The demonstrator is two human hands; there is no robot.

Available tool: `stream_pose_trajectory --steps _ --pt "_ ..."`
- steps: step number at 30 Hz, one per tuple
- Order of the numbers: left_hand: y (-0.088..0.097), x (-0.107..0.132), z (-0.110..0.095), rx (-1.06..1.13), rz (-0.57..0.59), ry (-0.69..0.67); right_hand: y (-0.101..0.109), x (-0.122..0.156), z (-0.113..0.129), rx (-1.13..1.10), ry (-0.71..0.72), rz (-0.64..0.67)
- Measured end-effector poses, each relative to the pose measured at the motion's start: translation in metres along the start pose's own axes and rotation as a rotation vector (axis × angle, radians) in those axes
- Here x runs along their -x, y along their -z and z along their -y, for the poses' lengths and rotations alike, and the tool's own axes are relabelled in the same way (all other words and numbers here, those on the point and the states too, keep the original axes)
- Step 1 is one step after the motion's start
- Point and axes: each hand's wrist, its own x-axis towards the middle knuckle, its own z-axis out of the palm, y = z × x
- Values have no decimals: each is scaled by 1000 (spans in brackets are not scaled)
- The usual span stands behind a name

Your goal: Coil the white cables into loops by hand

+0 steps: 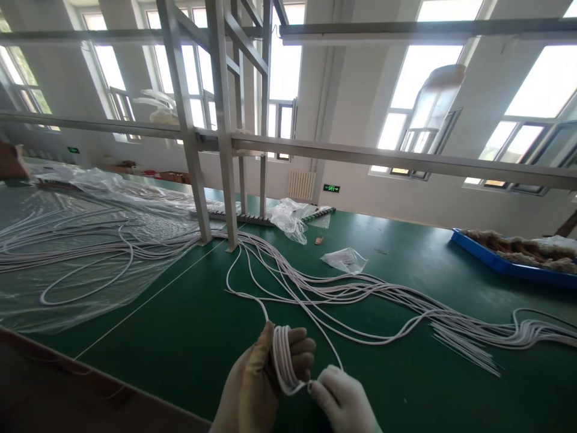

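A small coil of white cable (282,355) sits in my gloved left hand (259,370), whose fingers curl round its turns. My right hand (342,397), in a pale glove, pinches the cable just below and right of the coil. From the top of the coil one strand runs back to the long bundle of white cables (315,288) lying across the green tabletop (171,337). Another strand passes down behind my right hand. What lies inside the right palm is hidden.
Metal frame posts (220,120) rise from the table, with rails crossing above. Clear plastic sheeting (112,282) covers the left side under more cables. A small plastic bag (345,260), short cut lengths (466,349) and a blue tray (505,266) of brownish fibrous pieces lie to the right.
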Motion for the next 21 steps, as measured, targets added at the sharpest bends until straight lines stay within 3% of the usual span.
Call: stream_pose_trajectory --steps 2,4,7,10,13,16,18,21 --pt "2 4 5 31 172 54 26 -21 4 7 -34 -56" --pt "3 6 11 -7 252 134 51 -40 17 -1 -36 -72" --pt "5 2 15 -209 200 201 76 -57 44 9 -16 -89" --pt "14 -11 13 -494 85 190 80 -55 74 42 4 -106" --pt "32 -23 10 -602 -28 140 69 -37 94 220 35 -91" --pt "46 -25 10 -640 -99 -1 43 -14 95 443 104 -39" --pt "47 -22 12 -590 -88 -60 21 0 85 462 159 -49" --pt "40 -21 15 -276 27 -35 -9 15 62 419 189 -61"
